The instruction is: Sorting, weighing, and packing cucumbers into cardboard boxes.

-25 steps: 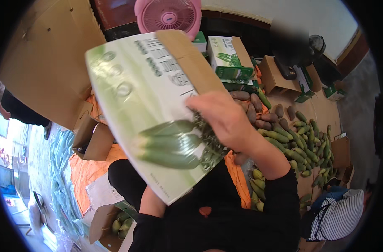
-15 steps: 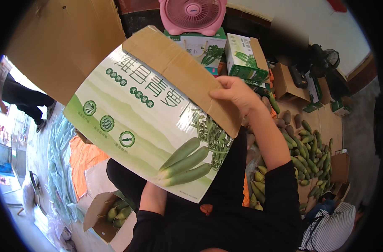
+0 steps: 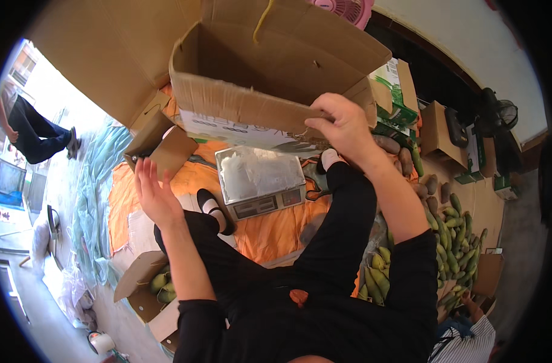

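Note:
A big open carton (image 3: pixel 240 97), brown inside and printed white and green outside, hangs tilted in front of me with its mouth facing up. My right hand (image 3: pixel 345 127) pinches the near flap toward its right end. A yellow cord handle (image 3: pixel 261 23) dangles inside its far wall. My left hand (image 3: pixel 158 195) is raised apart from the carton, fingers spread, holding nothing. Below the carton, a digital weighing scale (image 3: pixel 261 196) with a shiny metal pan stands on orange cloth between my feet. A smaller open brown box (image 3: pixel 167 151) sits just beyond my left hand.
Piled green radishes (image 3: pixel 457 242) lie on the right, with reddish tubers (image 3: pixel 403 160) farther up. A box of green vegetables (image 3: pixel 144 272) stands at lower left. Printed cartons (image 3: pixel 403 91) and a pink fan (image 3: pixel 348 9) are at the back. A person (image 3: pixel 34 127) is at far left.
The carton has tipped and moved away and up, now showing its hollow inside instead of its printed face. My left hand has come out from behind it, revealing the scale.

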Tool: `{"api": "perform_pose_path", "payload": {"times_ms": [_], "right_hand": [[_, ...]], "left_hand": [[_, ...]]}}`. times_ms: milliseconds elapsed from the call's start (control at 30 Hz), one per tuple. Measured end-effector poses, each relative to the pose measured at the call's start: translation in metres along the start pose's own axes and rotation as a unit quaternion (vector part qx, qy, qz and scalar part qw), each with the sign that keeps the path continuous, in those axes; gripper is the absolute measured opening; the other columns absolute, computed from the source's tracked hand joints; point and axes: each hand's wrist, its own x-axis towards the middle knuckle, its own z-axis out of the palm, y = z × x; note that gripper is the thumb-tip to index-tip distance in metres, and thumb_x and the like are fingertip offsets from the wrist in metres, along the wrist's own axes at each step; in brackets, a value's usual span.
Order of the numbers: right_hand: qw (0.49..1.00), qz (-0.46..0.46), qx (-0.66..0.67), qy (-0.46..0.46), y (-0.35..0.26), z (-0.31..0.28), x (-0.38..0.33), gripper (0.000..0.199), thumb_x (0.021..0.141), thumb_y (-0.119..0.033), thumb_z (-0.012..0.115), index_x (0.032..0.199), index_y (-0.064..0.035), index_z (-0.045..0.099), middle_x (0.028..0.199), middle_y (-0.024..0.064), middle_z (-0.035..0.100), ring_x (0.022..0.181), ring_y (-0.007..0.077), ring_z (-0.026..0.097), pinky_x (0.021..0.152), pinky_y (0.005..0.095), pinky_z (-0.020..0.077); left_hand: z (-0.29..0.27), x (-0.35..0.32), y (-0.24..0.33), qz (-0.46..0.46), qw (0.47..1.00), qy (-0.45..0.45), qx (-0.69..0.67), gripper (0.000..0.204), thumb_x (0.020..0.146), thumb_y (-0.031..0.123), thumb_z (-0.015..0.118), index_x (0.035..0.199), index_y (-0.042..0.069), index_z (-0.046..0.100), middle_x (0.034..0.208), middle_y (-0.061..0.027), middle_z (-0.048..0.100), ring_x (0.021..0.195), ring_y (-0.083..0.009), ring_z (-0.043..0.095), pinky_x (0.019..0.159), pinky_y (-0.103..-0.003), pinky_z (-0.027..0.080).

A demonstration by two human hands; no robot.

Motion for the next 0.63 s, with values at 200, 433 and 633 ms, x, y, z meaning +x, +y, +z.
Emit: {"api": "perform_pose_path", "payload": {"times_ms": [200, 433, 633], "right_hand": [[0.986, -0.103, -0.13, -0.031, 0.025, 0.069, -0.02, 0.014, 0.069, -0.011, 0.067, 0.074, -0.0085, 0.054, 0.072, 0.004, 0.053, 0.076, 0.0248, 0.054, 0.064, 0.0363, 0.0459], [0.969, -0.129, -0.149, -0.149, 0.049, 0.117, -0.047, 0.017, 0.067, -0.011, 0.068, 0.073, -0.0094, 0.052, 0.074, 0.0026, 0.053, 0.078, 0.0229, 0.053, 0.067, 0.0352, 0.0441], [0.954, -0.058, -0.15, -0.251, 0.071, 0.127, -0.067, 0.015, 0.069, -0.011, 0.068, 0.076, -0.0086, 0.055, 0.078, 0.0039, 0.056, 0.086, 0.0248, 0.055, 0.073, 0.0366, 0.0441]], "left_hand": [[0.019, 0.028, 0.026, -0.032, 0.95, -0.135, 0.28, 0.035, 0.092, 0.028, 0.05, 0.124, 0.012, 0.051, 0.128, -0.0038, 0.047, 0.12, -0.0167, 0.039, 0.095, -0.039, 0.035], [-0.008, 0.072, -0.022, -0.075, 0.827, -0.272, 0.486, 0.035, 0.086, 0.02, 0.057, 0.119, 0.011, 0.057, 0.105, 0.0013, 0.056, 0.093, -0.0094, 0.047, 0.078, -0.03, 0.039], [-0.044, 0.085, -0.065, -0.135, 0.66, -0.341, 0.655, 0.042, 0.078, 0.019, 0.064, 0.119, 0.011, 0.057, 0.138, -0.0143, 0.038, 0.125, -0.0302, 0.039, 0.104, -0.036, 0.032]]}}
